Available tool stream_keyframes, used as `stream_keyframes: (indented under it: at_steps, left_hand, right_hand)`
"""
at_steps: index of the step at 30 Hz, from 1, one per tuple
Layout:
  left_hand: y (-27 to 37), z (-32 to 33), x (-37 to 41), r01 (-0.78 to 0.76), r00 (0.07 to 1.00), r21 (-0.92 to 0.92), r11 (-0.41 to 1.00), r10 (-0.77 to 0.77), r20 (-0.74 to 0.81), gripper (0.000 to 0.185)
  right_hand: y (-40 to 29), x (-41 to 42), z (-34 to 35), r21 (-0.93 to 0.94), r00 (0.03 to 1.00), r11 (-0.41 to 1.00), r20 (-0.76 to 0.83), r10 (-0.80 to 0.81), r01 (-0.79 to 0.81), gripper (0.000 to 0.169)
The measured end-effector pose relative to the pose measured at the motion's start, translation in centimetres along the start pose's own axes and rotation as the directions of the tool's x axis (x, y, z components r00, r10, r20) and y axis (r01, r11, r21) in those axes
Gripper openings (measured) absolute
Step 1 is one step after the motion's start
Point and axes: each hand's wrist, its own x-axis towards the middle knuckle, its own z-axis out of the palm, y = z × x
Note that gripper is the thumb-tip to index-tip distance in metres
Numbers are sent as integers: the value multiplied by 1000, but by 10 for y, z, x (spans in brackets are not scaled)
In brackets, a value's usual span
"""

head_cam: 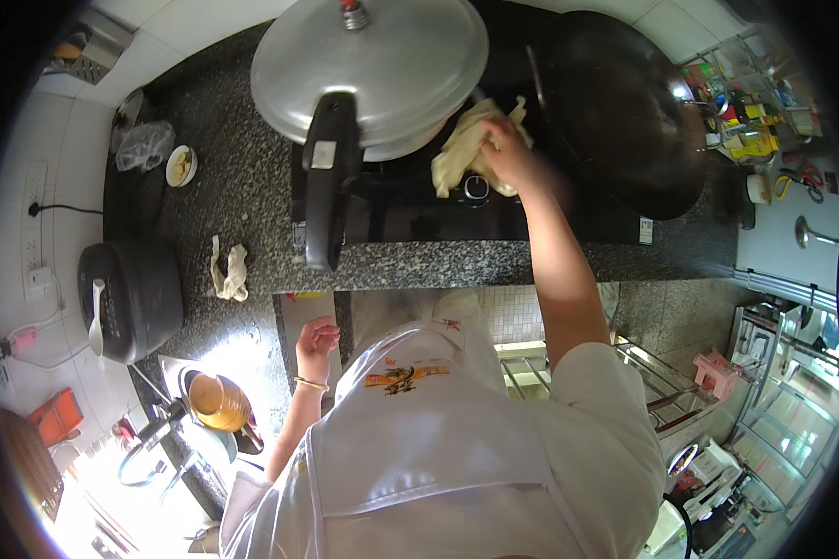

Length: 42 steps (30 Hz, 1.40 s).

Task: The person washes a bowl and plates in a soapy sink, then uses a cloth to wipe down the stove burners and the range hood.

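My right hand [510, 154] presses a crumpled, pale yellowish cloth [461, 143] onto the black glass cooktop [419, 216], just above a round control knob [476, 187]. Left of the cloth stands a metal pressure cooker [370, 63], its black handle [330, 189] pointing towards me over the counter edge. To the right of my hand a large dark wok [622, 112] sits on the cooktop. My left hand [317, 341] hangs in front of the counter beside my apron, fingers loosely bent and nothing in it.
On the speckled stone counter [252, 209] at left are a small white bowl [182, 166] of pale food pieces, a plastic bag [145, 145], another cloth [231, 272] and a dark rice cooker [133, 300]. A sink area [252, 447] is lower left; a condiment rack [748, 112] stands far right.
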Motion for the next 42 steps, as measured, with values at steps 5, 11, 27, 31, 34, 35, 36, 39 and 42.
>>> stream_keyframes:
  at_steps: [5,11,27,31,34,35,36,39,42]
  left_hand:
    - [-4,-26,-6,12,998,5,1000,-12,-67,27]
    - [-21,-54,-20,23,989,-110,994,-38,-142,28]
    - [-28,-106,-107,29,935,-115,993,-68,-348,29]
    - [-15,-98,-93,96,928,-340,936,-207,-309,28]
    - [2,-77,-55,134,951,-320,938,-212,-223,25]
    - [1,-73,-45,139,960,-290,947,-201,-195,25]
    - [6,-65,-31,142,973,-252,957,-182,-143,24]
    - [15,-43,-4,119,993,-143,983,-121,-2,25]
    - [13,-27,10,76,991,-41,996,-71,111,26]
  right_hand:
    - [-45,-8,39,-703,934,711,263,241,15,78]
    - [-149,-89,90,-535,742,638,664,-87,554,68]
    - [-248,69,235,-122,947,987,292,135,-103,61]
    - [-237,-19,212,-115,961,974,222,-167,196,58]
    - [-206,-99,186,-66,976,984,158,-152,164,60]
    - [-207,-110,160,-84,951,985,287,-118,148,58]
    - [-197,-124,144,-150,965,986,259,-34,75,59]
    - [-156,-163,89,-316,993,949,107,55,-18,60]
    - [-82,-192,29,-142,885,883,75,460,-447,54]
